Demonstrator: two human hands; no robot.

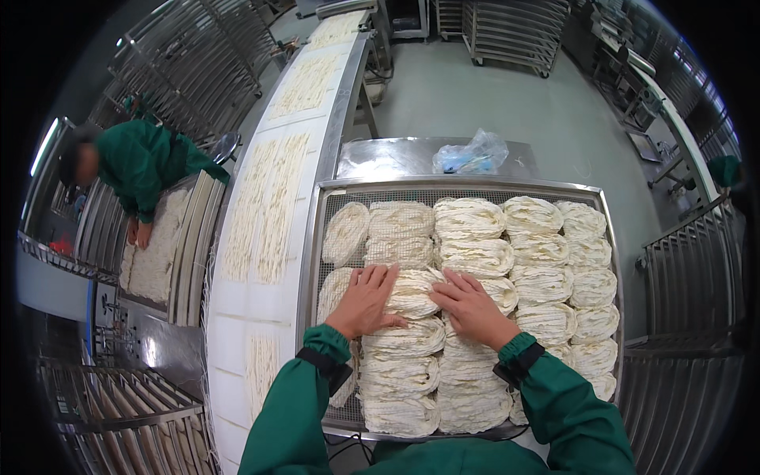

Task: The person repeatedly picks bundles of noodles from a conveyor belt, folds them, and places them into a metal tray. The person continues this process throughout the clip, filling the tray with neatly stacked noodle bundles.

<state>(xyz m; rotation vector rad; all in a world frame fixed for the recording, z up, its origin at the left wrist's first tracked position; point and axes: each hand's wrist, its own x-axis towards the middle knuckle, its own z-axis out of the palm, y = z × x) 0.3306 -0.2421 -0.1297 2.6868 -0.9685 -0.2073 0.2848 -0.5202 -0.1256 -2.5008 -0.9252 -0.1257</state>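
A shallow metal-framed mesh tray (pixel 463 185) lies before me, with several folded bundles of pale noodles in rows. My left hand (pixel 369 301) is at the left end of one noodle bundle (pixel 411 292) in the second column, thumb and fingers around that end. At its right end are the fingers of my right hand (pixel 472 306), which also lies over the neighbouring column. The two hands hold this bundle between them. Toward the tray's left, other noodle bundles (pixel 345 233) show through the wire mesh.
Left of the tray, a white conveyor belt (pixel 237 323) carries flat noodle strands (pixel 270 208). A clear plastic bag (pixel 472 155) lies on the metal table (pixel 386 155) behind the tray. At far left, a person (pixel 142 160) in green bends over another noodle tray (pixel 155 255). Metal racks (pixel 516 29) stand around.
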